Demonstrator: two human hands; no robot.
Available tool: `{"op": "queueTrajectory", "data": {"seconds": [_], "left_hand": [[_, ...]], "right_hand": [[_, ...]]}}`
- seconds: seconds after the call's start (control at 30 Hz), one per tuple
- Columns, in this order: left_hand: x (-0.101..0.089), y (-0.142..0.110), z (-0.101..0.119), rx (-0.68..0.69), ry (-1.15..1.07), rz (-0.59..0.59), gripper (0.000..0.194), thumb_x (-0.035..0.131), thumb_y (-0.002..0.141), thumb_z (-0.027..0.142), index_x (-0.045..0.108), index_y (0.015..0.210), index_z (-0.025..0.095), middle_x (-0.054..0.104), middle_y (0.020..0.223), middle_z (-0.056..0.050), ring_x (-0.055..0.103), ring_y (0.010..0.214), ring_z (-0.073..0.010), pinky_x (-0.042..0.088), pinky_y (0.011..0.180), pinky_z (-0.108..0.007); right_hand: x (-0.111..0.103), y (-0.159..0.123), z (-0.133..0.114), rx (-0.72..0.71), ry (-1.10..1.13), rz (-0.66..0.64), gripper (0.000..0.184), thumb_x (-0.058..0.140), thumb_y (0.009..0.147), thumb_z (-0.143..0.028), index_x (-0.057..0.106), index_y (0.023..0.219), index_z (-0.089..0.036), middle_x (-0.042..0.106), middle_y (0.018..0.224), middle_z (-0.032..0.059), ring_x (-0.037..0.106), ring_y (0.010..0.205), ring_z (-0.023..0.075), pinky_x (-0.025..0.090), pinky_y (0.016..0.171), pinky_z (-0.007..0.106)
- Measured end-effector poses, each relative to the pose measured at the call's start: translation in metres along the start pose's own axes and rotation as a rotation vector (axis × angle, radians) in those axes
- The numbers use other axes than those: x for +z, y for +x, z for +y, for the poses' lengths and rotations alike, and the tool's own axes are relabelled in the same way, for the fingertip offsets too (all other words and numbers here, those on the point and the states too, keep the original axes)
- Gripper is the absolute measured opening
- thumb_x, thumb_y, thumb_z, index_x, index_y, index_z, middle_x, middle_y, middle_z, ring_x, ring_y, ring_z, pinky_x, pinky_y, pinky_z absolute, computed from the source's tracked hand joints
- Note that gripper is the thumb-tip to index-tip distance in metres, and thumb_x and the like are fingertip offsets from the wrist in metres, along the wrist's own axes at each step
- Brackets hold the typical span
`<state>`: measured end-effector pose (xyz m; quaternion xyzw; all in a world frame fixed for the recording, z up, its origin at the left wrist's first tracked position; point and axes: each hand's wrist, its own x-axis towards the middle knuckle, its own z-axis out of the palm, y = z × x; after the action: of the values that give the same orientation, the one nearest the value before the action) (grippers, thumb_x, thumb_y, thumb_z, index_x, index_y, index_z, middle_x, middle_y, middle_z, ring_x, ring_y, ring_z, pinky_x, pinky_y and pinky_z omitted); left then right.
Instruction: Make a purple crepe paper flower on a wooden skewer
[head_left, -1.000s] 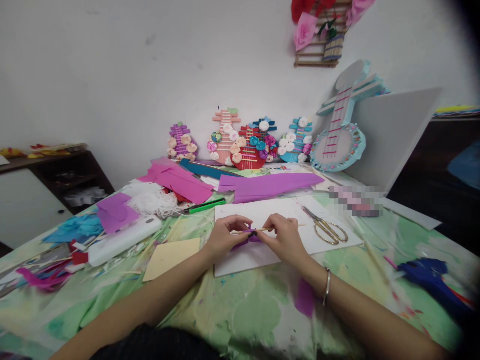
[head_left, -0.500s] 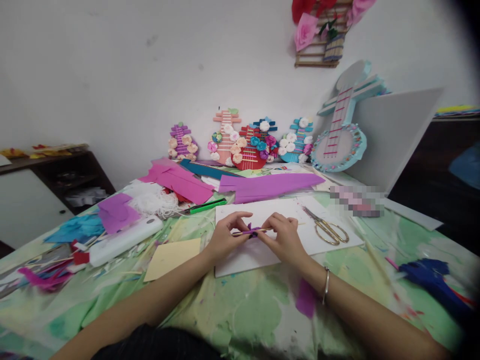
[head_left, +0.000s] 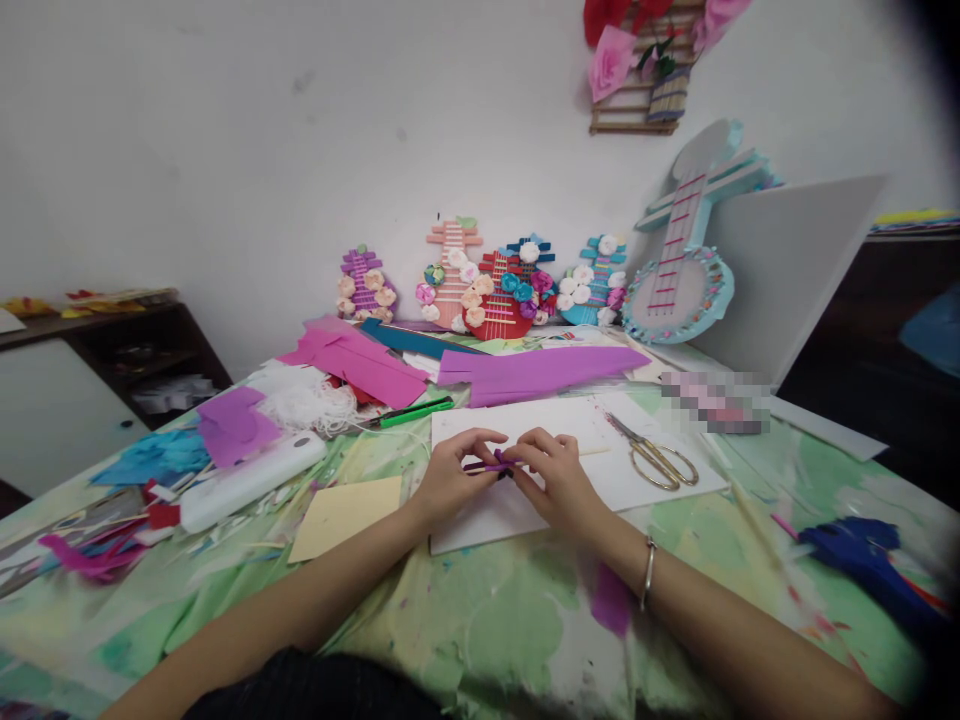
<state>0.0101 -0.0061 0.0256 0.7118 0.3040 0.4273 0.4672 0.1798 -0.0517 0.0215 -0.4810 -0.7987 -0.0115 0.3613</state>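
The left hand (head_left: 451, 478) and the right hand (head_left: 559, 485) are staying close together, their fingertips almost meeting, and both are pinching. The left hand is gripping the small purple paper (head_left: 500, 457) between thumb and finger, and the right hand is holding the thin stick (head_left: 596, 452), which is lying across this paper. The paper and the stick are being held over the white board (head_left: 465, 532), nearer to its left edge than to its right edge. The stick is pointing out past the right hand, towards the right edge of the board

On the board, the scissors (head_left: 637, 438) are resting near the right edge, with the blades pointing to the far edge. The yellow card (head_left: 345, 515) is lying just beside the left edge, and the green cutter (head_left: 414, 413) is lying near the far left corner. The wide purple sheet (head_left: 540, 373) is stretching behind the far edge.

On the table (head_left: 510, 630), the white string (head_left: 307, 405) and the white case (head_left: 255, 480) are lying towards the left edge, while the blue glue gun (head_left: 847, 545) is lying towards the right edge. The small lutes (head_left: 495, 318) are standing along the far edge, before the wall
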Motion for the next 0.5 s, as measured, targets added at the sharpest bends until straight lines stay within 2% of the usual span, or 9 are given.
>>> {"op": "queueTrajectory", "data": {"seconds": [0.37, 0.5], "left_hand": [[0.0013, -0.0003, -0.0046, 0.009, 0.045, 0.000, 0.030, 0.064, 0.065, 0.010, 0.063, 0.094, 0.015, 0.060, 0.076, -0.002, 0.061, 0.078, -0.0145, 0.054, 0.075, -0.028], [0.0016, 0.0002, -0.0077, 0.061, 0.095, 0.019, 0.035, 0.064, 0.067, 0.011, 0.061, 0.101, 0.017, 0.060, 0.079, -0.001, 0.060, 0.078, -0.0142, 0.053, 0.075, -0.028]], "right_hand": [[0.0022, -0.0012, 0.0039, -0.041, 0.023, 0.015, 0.013, 0.052, 0.086, -0.015, 0.061, 0.093, -0.021, 0.057, 0.096, 0.0055, 0.054, 0.087, 0.0161, 0.030, 0.078, 0.033], [0.0026, -0.0010, 0.0043, -0.038, 0.011, 0.029, 0.009, 0.054, 0.085, -0.014, 0.061, 0.089, -0.019, 0.058, 0.093, 0.0045, 0.054, 0.085, 0.0154, 0.030, 0.077, 0.032]]}}
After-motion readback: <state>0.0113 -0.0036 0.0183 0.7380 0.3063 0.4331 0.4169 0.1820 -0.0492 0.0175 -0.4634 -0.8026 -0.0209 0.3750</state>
